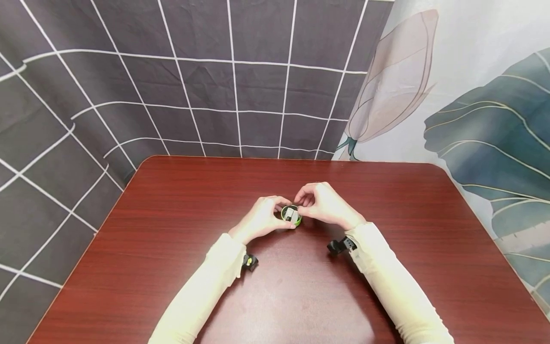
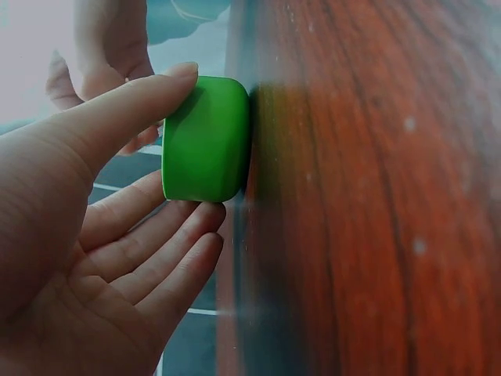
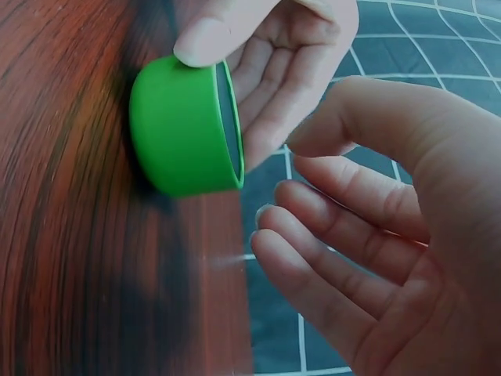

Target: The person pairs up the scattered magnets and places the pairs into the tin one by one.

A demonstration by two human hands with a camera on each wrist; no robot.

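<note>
A small green round cup (image 1: 298,222) with a rounded base sits on the table. Pale and dark pieces (image 1: 290,214) show inside it in the head view; the wrist views hide most of its inside. My left hand (image 1: 262,219) grips the cup from the left, its thumb on the near side of the wall and its fingers on the far side. Close to the cup's right rim is my right hand (image 1: 327,204), with fingers bent loosely. In the right wrist view, nothing shows between the right thumb and fingertips, which are apart from the green wall (image 3: 176,129).
The red-brown wooden table (image 1: 193,191) lies under both hands. A dark curtain with white grid lines (image 1: 258,86) hangs behind its far edge, and a leaf-patterned curtain (image 1: 472,119) hangs at the right. Black wrist devices (image 1: 341,245) project inward beneath both sleeves.
</note>
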